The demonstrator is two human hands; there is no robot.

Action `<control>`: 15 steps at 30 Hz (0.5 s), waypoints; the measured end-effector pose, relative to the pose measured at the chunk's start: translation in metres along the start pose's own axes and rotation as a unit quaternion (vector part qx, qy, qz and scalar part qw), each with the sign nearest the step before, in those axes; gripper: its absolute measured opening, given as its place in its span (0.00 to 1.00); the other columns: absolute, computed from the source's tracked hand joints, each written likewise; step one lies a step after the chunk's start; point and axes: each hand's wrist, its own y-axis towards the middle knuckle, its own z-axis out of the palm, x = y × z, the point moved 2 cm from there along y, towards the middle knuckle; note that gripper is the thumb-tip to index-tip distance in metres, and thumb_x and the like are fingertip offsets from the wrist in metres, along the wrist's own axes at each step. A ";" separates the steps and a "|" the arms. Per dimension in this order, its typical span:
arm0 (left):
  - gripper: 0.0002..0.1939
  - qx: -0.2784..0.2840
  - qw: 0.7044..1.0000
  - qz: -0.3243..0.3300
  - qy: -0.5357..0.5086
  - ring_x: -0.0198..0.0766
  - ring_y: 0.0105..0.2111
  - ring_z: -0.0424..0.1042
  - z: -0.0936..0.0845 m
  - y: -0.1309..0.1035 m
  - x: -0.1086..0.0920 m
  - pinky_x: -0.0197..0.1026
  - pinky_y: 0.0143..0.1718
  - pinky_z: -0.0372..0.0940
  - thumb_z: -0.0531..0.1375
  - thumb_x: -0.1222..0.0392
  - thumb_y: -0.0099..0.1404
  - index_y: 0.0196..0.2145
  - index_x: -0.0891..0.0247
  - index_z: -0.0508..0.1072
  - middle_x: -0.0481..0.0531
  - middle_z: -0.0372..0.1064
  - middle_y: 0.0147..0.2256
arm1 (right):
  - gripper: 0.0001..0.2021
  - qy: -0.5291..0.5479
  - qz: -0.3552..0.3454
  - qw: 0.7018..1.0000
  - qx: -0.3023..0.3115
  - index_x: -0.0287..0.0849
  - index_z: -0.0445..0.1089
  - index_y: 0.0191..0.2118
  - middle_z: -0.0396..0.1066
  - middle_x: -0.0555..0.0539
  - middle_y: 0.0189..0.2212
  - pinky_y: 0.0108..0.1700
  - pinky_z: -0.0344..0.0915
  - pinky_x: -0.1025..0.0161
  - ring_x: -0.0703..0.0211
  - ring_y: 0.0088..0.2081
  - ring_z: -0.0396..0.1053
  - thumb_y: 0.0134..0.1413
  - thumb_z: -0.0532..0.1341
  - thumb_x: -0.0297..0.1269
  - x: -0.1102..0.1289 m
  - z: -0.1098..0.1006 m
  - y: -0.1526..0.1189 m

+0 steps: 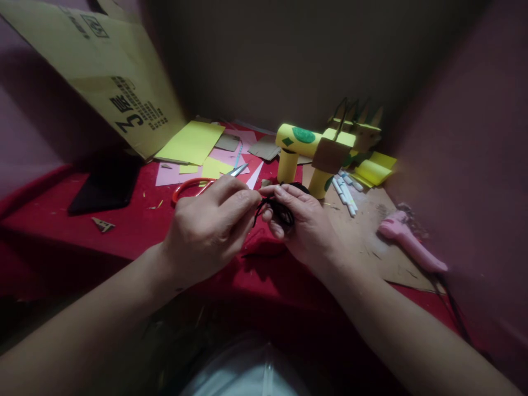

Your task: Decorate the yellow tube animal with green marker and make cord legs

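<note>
A small bundle of black cord (284,213) is between my two hands, above the front of the red-covered table. My right hand (303,217) is closed around the bundle, thumb on top. With fingertips pinched, my left hand (214,225) grips the cord at the bundle's left side; its fingers partly hide the spot. A loose dark end hangs below. Just behind my left hand lie scissors (193,187) with orange-red handles, blades pointing right. Behind my right hand stands a yellow paper-tube model (303,140) with green patches and a brown cardboard piece.
A large cardboard sheet (124,82) leans at the left, near a dark flat tablet-like object (106,184). Yellow paper (193,142) and pink scraps lie at the back. White markers (345,193) and a pink glue gun (412,242) rest on a cardboard mat (367,236) at the right.
</note>
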 end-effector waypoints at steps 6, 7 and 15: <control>0.05 0.016 0.999 0.011 0.033 0.37 0.33 0.77 -0.001 0.000 -0.001 0.37 0.27 0.64 0.61 0.68 0.69 0.41 0.63 0.75 0.53 0.77 0.36 | 0.08 -0.014 0.008 1.000 -0.012 0.40 0.75 0.35 0.72 0.54 0.17 0.16 0.50 0.73 0.72 0.13 0.58 0.57 0.64 0.40 0.000 0.000 0.001; 0.04 0.013 0.999 0.019 0.032 0.36 0.32 0.77 -0.001 0.000 -0.001 0.37 0.26 0.64 0.61 0.67 0.69 0.40 0.62 0.75 0.52 0.77 0.36 | 0.08 -0.017 0.010 1.000 -0.016 0.40 0.75 0.35 0.72 0.54 0.17 0.16 0.51 0.73 0.72 0.13 0.58 0.57 0.64 0.40 0.000 0.000 0.001; 0.06 0.027 0.999 0.025 0.011 0.35 0.32 0.77 -0.003 -0.003 -0.001 0.37 0.28 0.65 0.61 0.68 0.68 0.41 0.60 0.75 0.52 0.77 0.38 | 0.08 -0.018 0.002 0.999 -0.038 0.40 0.76 0.35 0.71 0.54 0.19 0.19 0.58 0.74 0.71 0.17 0.65 0.55 0.67 0.40 -0.003 -0.003 0.002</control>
